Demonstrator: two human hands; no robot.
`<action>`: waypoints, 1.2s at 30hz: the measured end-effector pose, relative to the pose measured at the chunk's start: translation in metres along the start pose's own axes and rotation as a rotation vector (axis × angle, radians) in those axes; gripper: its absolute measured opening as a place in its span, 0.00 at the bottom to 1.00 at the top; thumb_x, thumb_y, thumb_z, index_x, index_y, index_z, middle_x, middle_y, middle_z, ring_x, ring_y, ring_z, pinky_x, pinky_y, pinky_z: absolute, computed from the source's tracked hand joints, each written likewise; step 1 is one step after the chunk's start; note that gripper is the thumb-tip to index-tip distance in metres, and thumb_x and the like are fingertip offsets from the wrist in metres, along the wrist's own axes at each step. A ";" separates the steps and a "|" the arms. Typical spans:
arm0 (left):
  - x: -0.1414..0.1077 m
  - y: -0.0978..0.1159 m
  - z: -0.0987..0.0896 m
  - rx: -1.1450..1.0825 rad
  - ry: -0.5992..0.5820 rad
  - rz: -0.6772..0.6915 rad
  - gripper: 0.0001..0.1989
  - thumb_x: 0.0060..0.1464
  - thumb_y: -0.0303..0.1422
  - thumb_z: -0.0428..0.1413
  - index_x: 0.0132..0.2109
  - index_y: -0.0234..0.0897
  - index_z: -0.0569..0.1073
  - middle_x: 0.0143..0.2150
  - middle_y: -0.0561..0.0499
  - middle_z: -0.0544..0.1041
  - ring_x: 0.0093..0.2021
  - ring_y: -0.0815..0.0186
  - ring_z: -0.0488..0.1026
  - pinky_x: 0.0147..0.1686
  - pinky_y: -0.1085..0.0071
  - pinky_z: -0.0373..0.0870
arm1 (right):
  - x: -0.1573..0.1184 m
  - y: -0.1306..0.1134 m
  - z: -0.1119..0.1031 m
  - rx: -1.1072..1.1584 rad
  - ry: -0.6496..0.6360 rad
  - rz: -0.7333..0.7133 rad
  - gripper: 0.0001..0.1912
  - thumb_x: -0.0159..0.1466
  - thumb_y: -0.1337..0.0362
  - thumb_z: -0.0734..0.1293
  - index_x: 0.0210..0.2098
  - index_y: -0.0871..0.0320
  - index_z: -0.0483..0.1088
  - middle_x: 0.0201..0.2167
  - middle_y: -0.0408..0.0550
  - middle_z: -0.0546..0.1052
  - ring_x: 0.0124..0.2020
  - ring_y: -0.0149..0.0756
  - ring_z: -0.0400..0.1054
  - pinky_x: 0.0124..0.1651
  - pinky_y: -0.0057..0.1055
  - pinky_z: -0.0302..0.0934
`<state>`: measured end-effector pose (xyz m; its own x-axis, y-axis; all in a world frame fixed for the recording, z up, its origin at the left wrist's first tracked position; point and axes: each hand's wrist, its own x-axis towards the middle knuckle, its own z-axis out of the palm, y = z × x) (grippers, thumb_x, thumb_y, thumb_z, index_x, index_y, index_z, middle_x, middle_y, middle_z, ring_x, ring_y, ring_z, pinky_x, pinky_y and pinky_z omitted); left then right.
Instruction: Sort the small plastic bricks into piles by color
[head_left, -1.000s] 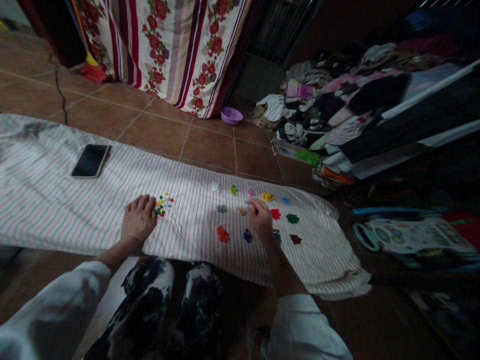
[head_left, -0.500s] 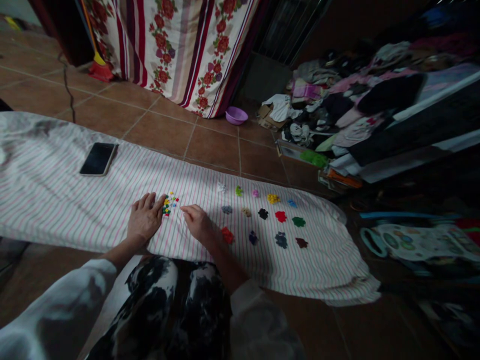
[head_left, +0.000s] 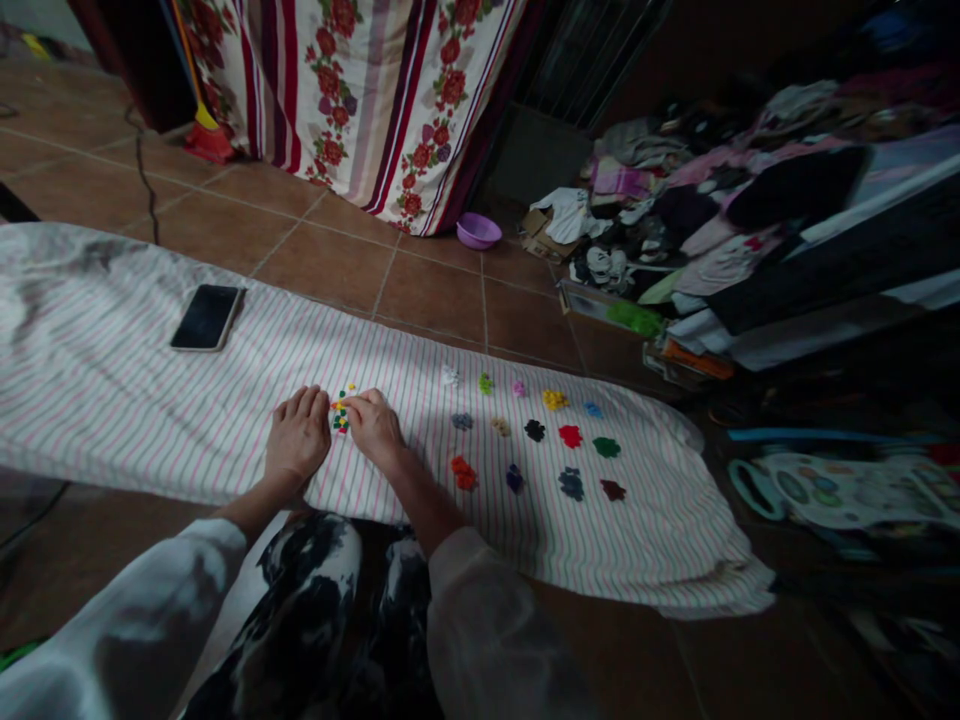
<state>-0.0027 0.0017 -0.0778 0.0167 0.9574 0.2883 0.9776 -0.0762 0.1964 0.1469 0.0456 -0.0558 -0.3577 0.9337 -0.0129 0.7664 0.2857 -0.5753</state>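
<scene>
A small cluster of tiny green, yellow and red pieces (head_left: 340,420) lies on the striped cloth (head_left: 420,480) between my hands. My left hand (head_left: 298,432) rests flat on the cloth, its fingers stretched out along the cluster's left side. My right hand (head_left: 373,425) reaches in from the right, thumb and forefinger pinched over the pieces. What the pinch holds, if anything, is too small to make out. Right of it sit sorted little heaps, among them yellow pieces (head_left: 555,400), black pieces (head_left: 535,430), orange pieces (head_left: 463,472) and dark green pieces (head_left: 606,446).
A phone (head_left: 208,318) lies on the cloth to the left. Beyond the far edge are a purple basin (head_left: 478,231), a red broom (head_left: 209,142) and a floral curtain (head_left: 367,100). Clothes (head_left: 675,200) are piled at the back right.
My right hand has moved left, from beside the small cluster to over it, covering part of the pieces. My left hand stays flat beside them. The whole view has shifted slightly.
</scene>
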 end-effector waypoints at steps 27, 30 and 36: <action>0.001 0.002 -0.001 -0.017 0.002 -0.006 0.21 0.67 0.34 0.39 0.58 0.34 0.71 0.63 0.38 0.73 0.65 0.49 0.65 0.58 0.53 0.60 | 0.009 -0.019 -0.006 -0.140 -0.029 0.163 0.09 0.70 0.61 0.62 0.47 0.51 0.72 0.48 0.49 0.77 0.47 0.37 0.73 0.48 0.32 0.65; 0.001 0.001 -0.002 -0.012 0.002 0.007 0.21 0.67 0.34 0.40 0.58 0.34 0.71 0.62 0.38 0.73 0.65 0.49 0.65 0.58 0.53 0.60 | 0.009 -0.017 -0.004 -0.097 0.004 0.151 0.09 0.70 0.62 0.63 0.47 0.51 0.72 0.48 0.47 0.78 0.49 0.37 0.72 0.49 0.31 0.65; 0.001 0.001 -0.003 -0.022 0.016 0.005 0.20 0.66 0.34 0.41 0.57 0.35 0.71 0.62 0.37 0.74 0.64 0.50 0.66 0.57 0.53 0.61 | 0.006 -0.017 -0.004 -0.026 0.054 0.137 0.07 0.71 0.62 0.62 0.45 0.52 0.71 0.46 0.46 0.79 0.50 0.36 0.72 0.52 0.30 0.64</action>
<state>-0.0022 0.0019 -0.0750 0.0184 0.9524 0.3044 0.9726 -0.0876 0.2153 0.1342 0.0475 -0.0427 -0.2203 0.9744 -0.0449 0.8197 0.1599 -0.5500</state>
